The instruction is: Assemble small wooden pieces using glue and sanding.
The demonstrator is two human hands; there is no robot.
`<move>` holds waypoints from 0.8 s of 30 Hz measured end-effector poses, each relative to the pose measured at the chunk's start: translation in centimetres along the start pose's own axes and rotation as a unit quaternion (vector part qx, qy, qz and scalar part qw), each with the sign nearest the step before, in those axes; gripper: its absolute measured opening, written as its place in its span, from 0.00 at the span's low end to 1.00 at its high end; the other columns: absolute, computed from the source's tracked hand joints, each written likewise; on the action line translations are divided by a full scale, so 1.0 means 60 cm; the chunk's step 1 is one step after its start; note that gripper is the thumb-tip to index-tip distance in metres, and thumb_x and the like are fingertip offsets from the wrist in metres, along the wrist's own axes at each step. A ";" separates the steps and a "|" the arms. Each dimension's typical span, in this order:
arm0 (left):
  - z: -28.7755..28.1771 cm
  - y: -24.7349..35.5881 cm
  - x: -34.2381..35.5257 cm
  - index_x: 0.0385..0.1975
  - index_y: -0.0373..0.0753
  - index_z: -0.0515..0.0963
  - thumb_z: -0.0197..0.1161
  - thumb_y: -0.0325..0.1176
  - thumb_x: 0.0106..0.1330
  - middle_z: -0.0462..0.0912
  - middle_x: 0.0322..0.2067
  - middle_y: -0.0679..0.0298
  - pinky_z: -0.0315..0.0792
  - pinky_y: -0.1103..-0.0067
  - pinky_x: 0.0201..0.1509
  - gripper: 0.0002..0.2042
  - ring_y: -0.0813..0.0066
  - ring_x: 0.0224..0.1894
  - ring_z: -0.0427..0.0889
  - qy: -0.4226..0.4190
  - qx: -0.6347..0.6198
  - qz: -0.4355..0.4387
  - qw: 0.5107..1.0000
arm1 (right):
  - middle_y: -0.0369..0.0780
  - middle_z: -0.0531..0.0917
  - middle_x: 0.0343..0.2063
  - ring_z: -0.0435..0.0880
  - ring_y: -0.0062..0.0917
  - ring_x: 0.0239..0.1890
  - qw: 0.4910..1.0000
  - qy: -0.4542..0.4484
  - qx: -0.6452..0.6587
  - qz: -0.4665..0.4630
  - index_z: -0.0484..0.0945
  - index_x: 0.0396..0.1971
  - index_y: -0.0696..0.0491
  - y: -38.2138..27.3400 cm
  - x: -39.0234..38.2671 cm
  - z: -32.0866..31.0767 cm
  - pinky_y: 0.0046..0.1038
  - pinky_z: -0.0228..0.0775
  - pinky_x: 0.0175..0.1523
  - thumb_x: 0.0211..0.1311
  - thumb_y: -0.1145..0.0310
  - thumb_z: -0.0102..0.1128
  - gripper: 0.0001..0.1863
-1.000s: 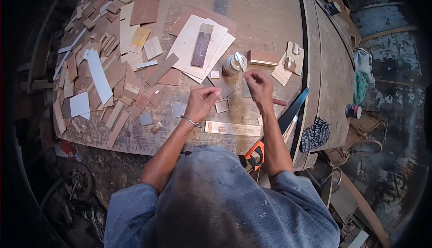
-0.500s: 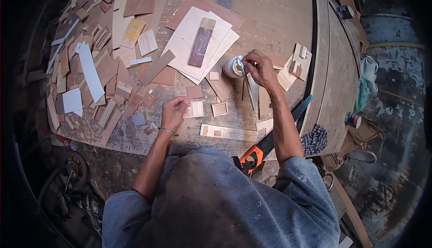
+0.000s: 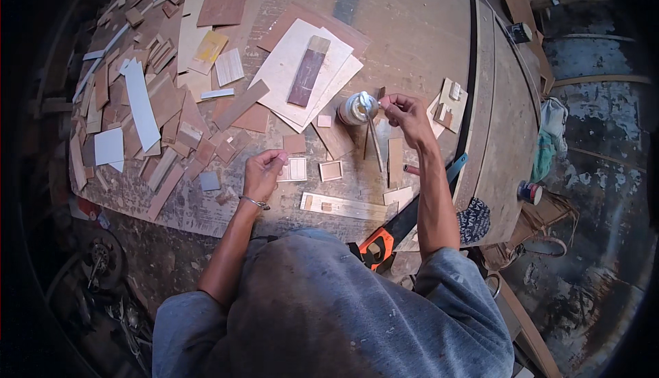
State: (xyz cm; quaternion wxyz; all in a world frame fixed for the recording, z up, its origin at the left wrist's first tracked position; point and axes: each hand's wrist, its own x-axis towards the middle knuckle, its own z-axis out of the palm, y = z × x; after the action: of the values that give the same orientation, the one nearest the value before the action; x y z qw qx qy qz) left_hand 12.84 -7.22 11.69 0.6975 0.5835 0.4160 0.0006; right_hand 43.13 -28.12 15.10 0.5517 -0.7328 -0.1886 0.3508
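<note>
We look down on a worn wooden workbench (image 3: 412,31) scattered with offcuts. Toward the near edge, left of the middle, lies a small pale divided frame (image 3: 295,169). Our left hand (image 3: 263,174) is just beside it, thumb and fingertips drawn together; we cannot tell whether anything tiny is between them. A second small frame (image 3: 331,171) lies to its right. Farther from the near edge stands an open jar (image 3: 355,109), its rim smeared white. Our right hand (image 3: 407,119) is just to its right, finger and thumb pinched; whether they grip something is unclear. To work well here, we would judge, pinch lightly, keep the right wrist clear of the jar, and mind the orange saw handle (image 3: 388,241) by the near edge.
</note>
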 end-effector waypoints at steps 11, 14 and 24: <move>0.107 0.081 -0.069 0.49 0.33 0.83 0.69 0.36 0.68 0.86 0.34 0.66 0.68 0.89 0.20 0.15 0.89 0.31 0.78 -0.081 -0.207 0.064 0.973 | 0.31 0.78 0.24 0.73 0.15 0.25 0.957 0.071 0.281 0.031 0.83 0.36 0.55 -0.050 -0.163 0.160 0.18 0.61 0.28 0.66 0.72 0.67 0.03; 0.127 0.095 -0.098 0.50 0.33 0.82 0.68 0.34 0.69 0.86 0.36 0.65 0.71 0.89 0.21 0.15 0.87 0.34 0.80 -0.072 -0.230 0.099 0.966 | 0.33 0.79 0.25 0.73 0.15 0.24 0.948 0.087 0.305 0.029 0.83 0.36 0.57 -0.067 -0.199 0.202 0.18 0.63 0.28 0.65 0.74 0.67 0.04; 0.123 0.105 -0.126 0.51 0.32 0.81 0.67 0.30 0.70 0.86 0.41 0.62 0.73 0.89 0.19 0.14 0.85 0.35 0.82 -0.101 -0.175 0.191 0.960 | 0.31 0.77 0.24 0.69 0.13 0.23 0.961 0.012 0.274 0.035 0.83 0.37 0.57 -0.100 -0.241 0.196 0.17 0.59 0.26 0.67 0.70 0.67 0.06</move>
State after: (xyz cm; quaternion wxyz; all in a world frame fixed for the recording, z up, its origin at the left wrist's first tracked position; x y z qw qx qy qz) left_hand 15.25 -14.90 21.04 0.8140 0.5180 0.2173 0.1481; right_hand 25.45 -27.87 23.44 0.7207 -0.5641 -0.0530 0.3994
